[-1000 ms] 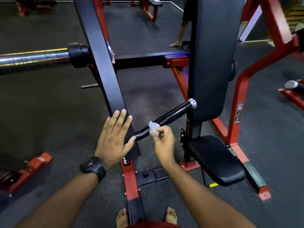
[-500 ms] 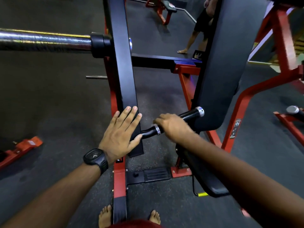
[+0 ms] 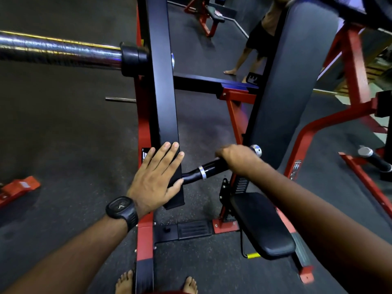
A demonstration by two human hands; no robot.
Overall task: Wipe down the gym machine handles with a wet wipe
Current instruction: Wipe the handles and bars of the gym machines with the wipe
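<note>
- The left hand [image 3: 156,177] lies flat on the black post [image 3: 163,92] of the gym machine. Its fingers are straight and spread a little, and it holds nothing.
- A black watch [image 3: 122,210] sits on the left wrist.
- The right hand [image 3: 237,160] is curled tight round the black handle [image 3: 211,168], near the shiny end cap [image 3: 256,150].
- The wet wipe is hidden. I cannot tell if it is under the right fingers.
- The handle sticks out from the post toward the tall back pad [image 3: 292,81]. A silver ring [image 3: 201,172] goes round it between the 2 hands.
- The seat pad [image 3: 263,225] is below the right arm.
- A long shiny bar [image 3: 57,50] pokes out to the left of the post.
- 2 bare feet [image 3: 125,281] stand on the dark floor [image 3: 63,145].
</note>
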